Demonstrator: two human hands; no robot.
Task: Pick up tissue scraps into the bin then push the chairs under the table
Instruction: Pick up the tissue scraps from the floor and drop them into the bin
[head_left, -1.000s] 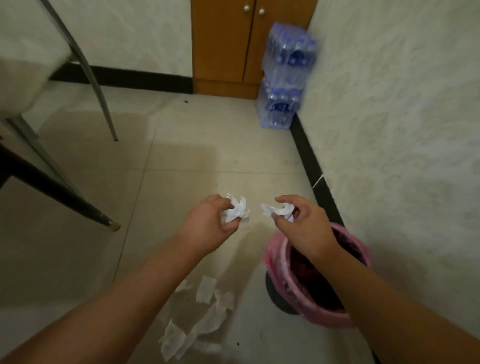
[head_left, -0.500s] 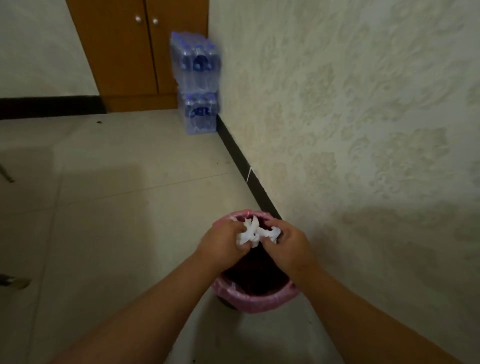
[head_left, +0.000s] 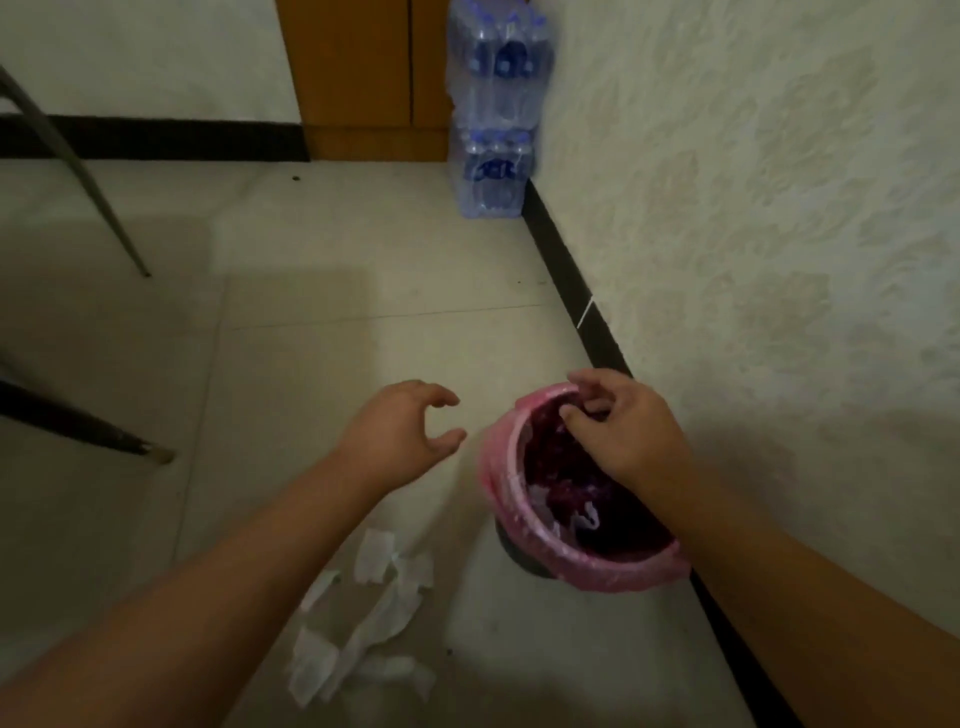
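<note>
Tissue scraps (head_left: 363, 623): several white torn pieces, lying loose on the tiled floor (head_left: 322, 332) nearest the camera, under the left forearm and just left of the bin.

Bin (head_left: 613, 564): small, dark, round, lined with a pink bag folded over its rim; stands on the floor close against the black skirting of the right-hand wall. Pale crumpled tissue (head_left: 584, 517) visible inside, low in the liner.

Right hand (head_left: 623, 431): over the bin mouth, fingers (head_left: 587, 387) loosely curled near the far rim, holding nothing that can be seen.

Left hand (head_left: 400, 431): above the floor just left of the bin, thumb and fingers spread in an open curve, empty.

Chair legs (head_left: 78, 426): one dark leg slanting to the floor at left, one thin grey metal leg (head_left: 78, 166) farther back.

Bottled-water packs (head_left: 493, 119): two shrink-wrapped packs stacked in the far corner against the right wall.

Wooden cabinet (head_left: 363, 78): orange-brown doors, against the far wall, just left of the packs.
</note>
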